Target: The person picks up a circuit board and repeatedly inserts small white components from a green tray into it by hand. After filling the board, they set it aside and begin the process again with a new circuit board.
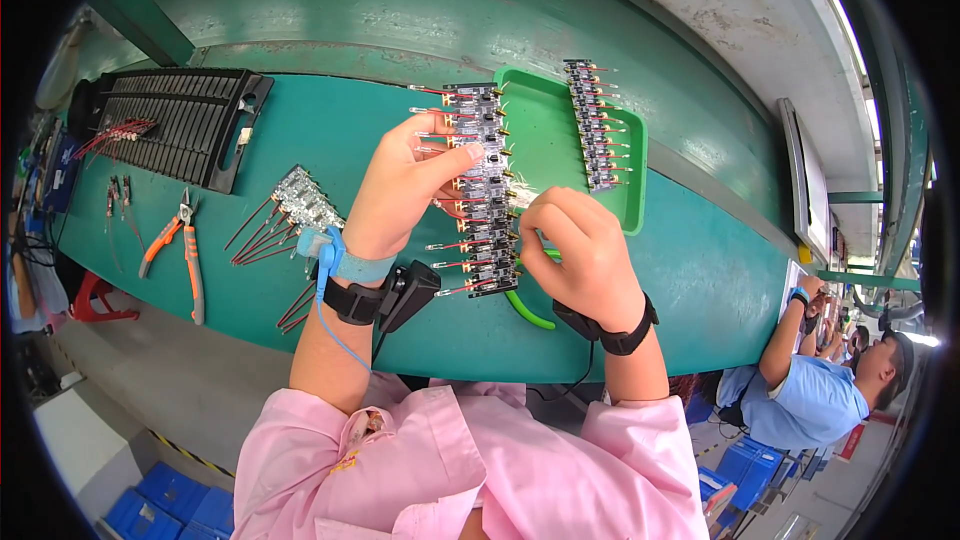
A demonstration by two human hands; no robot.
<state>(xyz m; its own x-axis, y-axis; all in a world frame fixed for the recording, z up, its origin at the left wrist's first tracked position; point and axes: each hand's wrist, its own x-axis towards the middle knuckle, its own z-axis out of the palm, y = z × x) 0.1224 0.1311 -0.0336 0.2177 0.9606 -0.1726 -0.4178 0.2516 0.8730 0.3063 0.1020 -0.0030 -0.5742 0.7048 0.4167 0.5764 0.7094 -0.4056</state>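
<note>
My left hand (405, 190) grips a long strip (483, 185) of small wired boards upright over the bench (350, 120), while my right hand (585, 245) pinches its lower right edge, just beside the green tray (545, 140). One strip (592, 125) already lies in that tray, which I judge finished. A cluster (300, 202) near the pliers (180, 240) looks left to do, so I'm partway.

Green tray (548, 145), teal table (700, 280), orange-handled pliers (180, 240), pink sleeves (420, 460), black slotted rack (180, 125)
</note>
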